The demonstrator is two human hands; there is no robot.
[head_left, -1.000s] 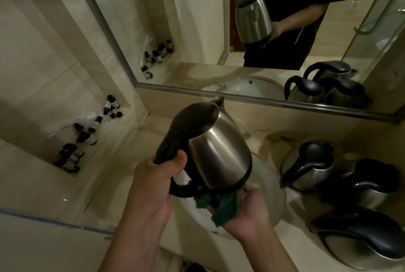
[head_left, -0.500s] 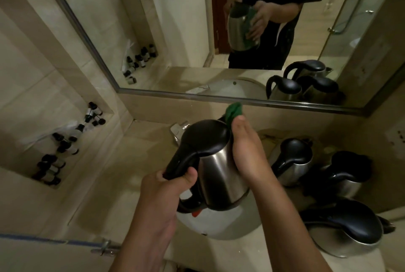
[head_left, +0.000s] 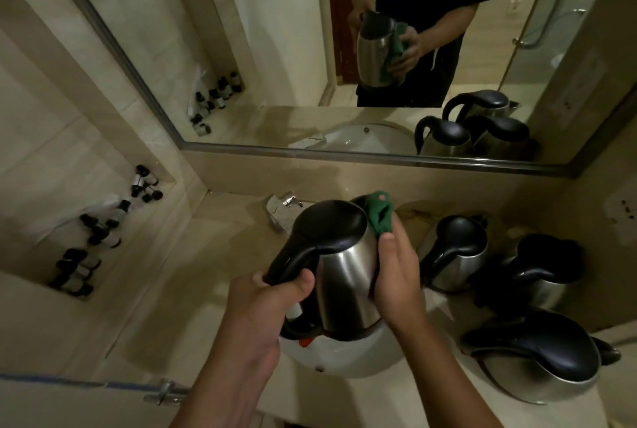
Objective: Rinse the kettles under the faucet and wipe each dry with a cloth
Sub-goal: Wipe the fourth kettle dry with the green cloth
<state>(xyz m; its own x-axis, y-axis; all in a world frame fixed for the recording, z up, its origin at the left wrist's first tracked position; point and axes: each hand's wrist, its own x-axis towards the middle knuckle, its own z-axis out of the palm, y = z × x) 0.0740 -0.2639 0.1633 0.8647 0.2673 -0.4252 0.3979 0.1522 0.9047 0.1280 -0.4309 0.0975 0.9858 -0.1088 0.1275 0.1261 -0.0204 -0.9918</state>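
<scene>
— Steel and black plastic, mostly. Which kettle is being handled?

— The held kettle (head_left: 341,276), lifted over the white sink (head_left: 344,357), tilted a little, lid up. Its base and the sink's drain are hidden behind it, and the faucet (head_left: 286,203) shows only as a chrome piece past the lid.

— And the hands?

— The left hand (head_left: 265,303) has its grip clamped on the black handle, fingers curled round it, thumb on top. The right hand (head_left: 396,276) lies along the kettle's right side, pressing the green cloth (head_left: 379,215) against the steel; the cloth bunches up by the spout, above the thumb. How the fingers lie behind the body, I cannot tell from here; the mirror (head_left: 275,48) shows them spread over the cloth.

— Other kettles?

— Three on the desk (head_left: 206,255) to the right: a near kettle (head_left: 531,358) lying tilted, a middle kettle (head_left: 455,255) upright, and a dark far kettle (head_left: 548,265), hard to make out. Small bottles (head_left: 103,231) sit in a wall niche at left.
</scene>
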